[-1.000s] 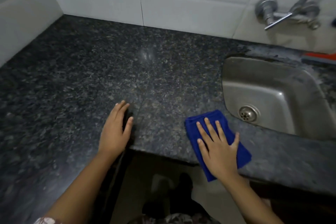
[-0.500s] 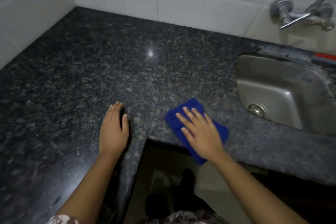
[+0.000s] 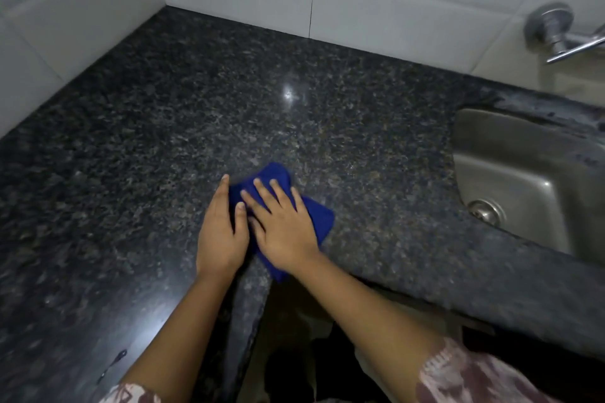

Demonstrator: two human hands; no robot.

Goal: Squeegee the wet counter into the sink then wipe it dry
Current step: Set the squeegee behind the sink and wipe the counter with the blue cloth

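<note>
The right hand (image 3: 284, 226) presses flat, fingers spread, on the blue cloth (image 3: 319, 217). The left hand (image 3: 222, 232) lies flat just beside it, touching its left edge; unwiped counter (image 3: 147, 141) probably lies left, sink (image 3: 523, 173) right

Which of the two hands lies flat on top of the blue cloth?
The right hand, spread flat over the blue cloth. The left hand rests beside it on the counter.

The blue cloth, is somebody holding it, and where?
Nobody grips it. The right hand lies flat on top of the blue cloth, pressing it to the counter. The left hand rests beside it, touching its left edge.
</note>
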